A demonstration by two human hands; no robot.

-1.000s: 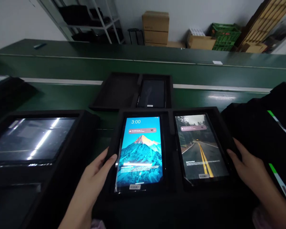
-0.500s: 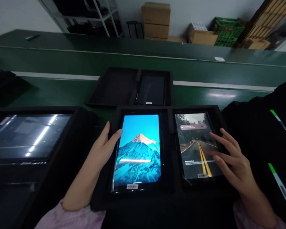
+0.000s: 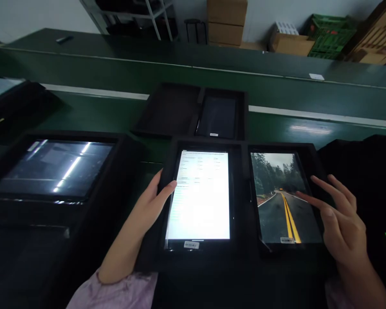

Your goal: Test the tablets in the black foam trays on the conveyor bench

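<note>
A black two-compartment tray (image 3: 239,257) lies in front of me with one tablet in each compartment. The left tablet (image 3: 199,197) glows with a mostly white page of small text, and a small label sits on its lower edge. On the right tablet (image 3: 284,214) a forest road picture fills the screen. My left hand (image 3: 151,206) grips the tray's left side, its thumb on the left tablet's edge and its other fingers partly hidden. Over the right tablet's right side, my right hand (image 3: 344,219) has its fingers apart, the index finger pointing at the screen; contact is unclear.
Behind stands another black tray (image 3: 172,109) with a dark tablet (image 3: 218,112) in its right compartment. To the left, a dark tablet (image 3: 58,169) reflects ceiling lights. Black material (image 3: 363,163) is on the right. A green bench (image 3: 122,73) runs across the back.
The left tablet has gone from a mountain picture to a white page. Clock, notification and caption have disappeared from the right tablet. My right hand has shifted right over the tablet; the view has moved.
</note>
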